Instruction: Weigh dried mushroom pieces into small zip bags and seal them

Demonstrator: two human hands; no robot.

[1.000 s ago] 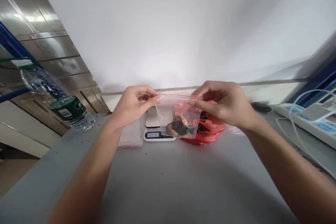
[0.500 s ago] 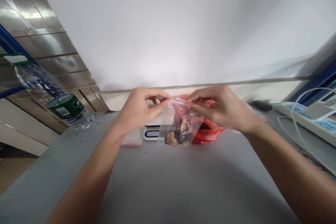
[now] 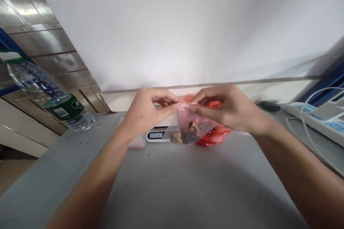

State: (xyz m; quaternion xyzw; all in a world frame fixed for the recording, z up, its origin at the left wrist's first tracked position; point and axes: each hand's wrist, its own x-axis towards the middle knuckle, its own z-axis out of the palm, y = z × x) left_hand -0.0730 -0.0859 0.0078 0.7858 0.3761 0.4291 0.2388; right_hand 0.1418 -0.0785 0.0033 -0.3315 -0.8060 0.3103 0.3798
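Observation:
A small clear zip bag [image 3: 185, 123] with a red seal strip hangs above the grey table [image 3: 172, 182]. Dark and brown dried pieces [image 3: 187, 135] lie in its bottom. My left hand [image 3: 146, 109] pinches the left part of the bag's top edge between thumb and fingers. My right hand [image 3: 228, 105] pinches the same edge just to the right, and the fingertips of both hands nearly meet. Behind the bag sits a small white digital scale [image 3: 156, 135] with a lit display.
A red plastic bag [image 3: 215, 132] lies behind my right hand. A stack of clear zip bags [image 3: 137, 144] rests left of the scale. A water bottle [image 3: 51, 96] stands at the far left. A white power strip [image 3: 319, 121] with white cables occupies the right edge.
My hands have come closer together along the bag's top edge, from wide apart to nearly touching. The bag has shifted slightly to the right and the view has tilted a little.

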